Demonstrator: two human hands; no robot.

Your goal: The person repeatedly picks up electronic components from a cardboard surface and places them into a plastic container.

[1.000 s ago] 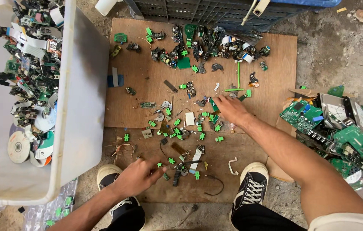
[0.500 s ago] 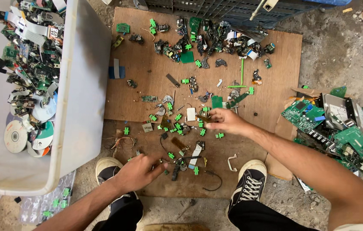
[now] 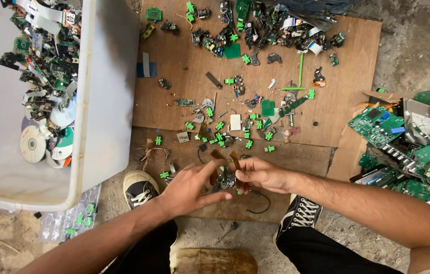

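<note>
My two hands meet low over the near edge of the board (image 3: 174, 106), just above my shoes (image 3: 141, 189). My left hand (image 3: 190, 185) has its fingers (image 3: 214, 197) spread out flat, with the fingertips touching a small dark part (image 3: 226, 178). My right hand (image 3: 259, 175) has its fingers (image 3: 241, 176) pressed together, pinching that same part from the other side. Two little brown strips (image 3: 235, 159) stick up from it, like thin tails. I think those strips could bend or tear if I pull too hard, because they look thin. The part could also slip out and fall among the green bits (image 3: 218, 125) on the board, and then it would be hard to find, because so many small things lie there. A thin black wire (image 3: 260, 203) curls just under my right hand, and it could catch on my fingers. A bit further off, green bits and small metal pieces lie all over the board. To my right there is a pile of green circuit boards (image 3: 407, 147) on the floor. To my left stands a big white tub (image 3: 106, 101) with more scrap and some shiny discs (image 3: 32, 144) in it. At the far edge of the board there is a heap of dark parts (image 3: 260, 25).
</note>
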